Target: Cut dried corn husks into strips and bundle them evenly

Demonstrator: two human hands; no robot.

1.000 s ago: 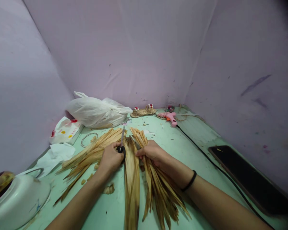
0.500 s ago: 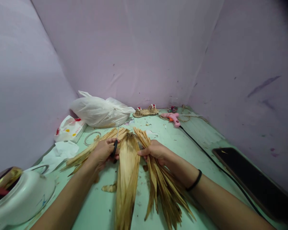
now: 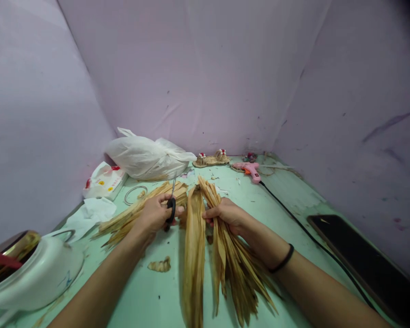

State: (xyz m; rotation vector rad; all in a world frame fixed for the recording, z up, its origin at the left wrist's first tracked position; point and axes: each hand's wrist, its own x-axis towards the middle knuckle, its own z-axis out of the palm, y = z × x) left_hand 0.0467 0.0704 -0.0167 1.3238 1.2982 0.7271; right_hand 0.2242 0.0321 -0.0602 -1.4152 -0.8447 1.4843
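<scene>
My left hand (image 3: 157, 212) is closed round a pair of scissors (image 3: 171, 210) with black handles, the blades pointing up and away from me. A small gap parts it from a long, broad dried husk (image 3: 194, 255) that hangs lengthwise toward me. My right hand (image 3: 227, 216) grips a bundle of dried husk strips (image 3: 237, 269), which fan out below the palm. Its thumb and fingertips also pinch the right edge of the broad husk. Beyond my left hand, more husk strips (image 3: 123, 223) lie on the table, partly covered by that hand.
A white pot-like vessel (image 3: 51, 269) stands at the near left. Behind are a tissue pack (image 3: 105, 182), wire ring (image 3: 127, 196) and white plastic bag (image 3: 146, 157). A pink glue gun (image 3: 251, 169) lies back right, its black cord running past a dark flat slab (image 3: 351, 255).
My left hand, with the scissors, has come away from the broad husk's left edge. That husk has shifted slightly right and looks narrower. The whole view has moved a little.
</scene>
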